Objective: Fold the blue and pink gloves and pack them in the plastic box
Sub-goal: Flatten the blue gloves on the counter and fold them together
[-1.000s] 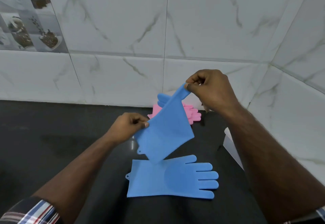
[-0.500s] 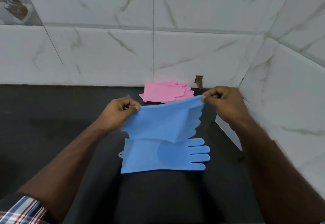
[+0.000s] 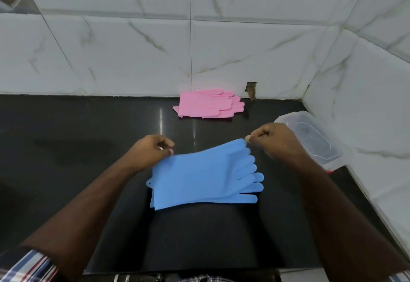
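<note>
On the dark surface, two blue gloves lie stacked near the middle, a little toward the front edge, with their cuffs to the left and their fingers pointing right. The upper glove sits slightly askew on the lower one, so the lower glove's fingertips and cuff edge show past it at the right and at the lower left. The left hand has its grip pinched shut on the far cuff corner of the upper blue glove, thumb and fingers pressed together on the material. The right hand has its grip narrowed to a pinch at the tip of the far finger of the same glove, which is raised a little off the stack there. The pink gloves lie flat, one on top of the other, at the back edge of the surface against the tiled wall, fingers pointing right, well apart from the blue pair. The plastic box, clear and with its lid on, stands at the right edge of the surface against the side wall, near the back right corner, just beyond the right hand and partly hidden by it. Striped sleeves show at the bottom corners.
</note>
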`<state>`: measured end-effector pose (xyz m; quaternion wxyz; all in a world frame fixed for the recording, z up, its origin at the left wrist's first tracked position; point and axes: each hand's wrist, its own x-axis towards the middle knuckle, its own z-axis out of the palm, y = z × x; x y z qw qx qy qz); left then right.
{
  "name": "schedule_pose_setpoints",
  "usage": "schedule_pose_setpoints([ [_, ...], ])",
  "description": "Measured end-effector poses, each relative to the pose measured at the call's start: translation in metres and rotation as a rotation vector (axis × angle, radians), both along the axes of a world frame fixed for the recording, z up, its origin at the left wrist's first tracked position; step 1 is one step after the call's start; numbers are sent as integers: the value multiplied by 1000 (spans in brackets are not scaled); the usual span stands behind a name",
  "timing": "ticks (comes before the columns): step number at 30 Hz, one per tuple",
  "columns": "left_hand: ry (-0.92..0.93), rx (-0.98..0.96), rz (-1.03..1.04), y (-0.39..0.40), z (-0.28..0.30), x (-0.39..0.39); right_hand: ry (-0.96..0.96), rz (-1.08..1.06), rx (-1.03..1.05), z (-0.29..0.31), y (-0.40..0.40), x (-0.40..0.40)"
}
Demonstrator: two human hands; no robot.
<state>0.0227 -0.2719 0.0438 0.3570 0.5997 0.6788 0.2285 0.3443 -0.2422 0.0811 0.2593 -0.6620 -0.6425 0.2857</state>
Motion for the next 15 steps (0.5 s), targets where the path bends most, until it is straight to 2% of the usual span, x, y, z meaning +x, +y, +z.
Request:
schedule_pose_setpoints([
  [1,82,11,31,1,-7,-2,-49,12,-19,-7,4,-3],
  [4,151,23,121,-3,-21,-9,-126,8,-56,-33,13,0],
  [8,294,-108,124,-9,-39,-20,-296,-31,-192,-72,22,14],
  [11,296,-176,86,-7,-51,-25,-343,31,-334,-90,22,15],
  [15,199,-187,133,-1,-63,-29,-289,13,-295,-96,25,5],
])
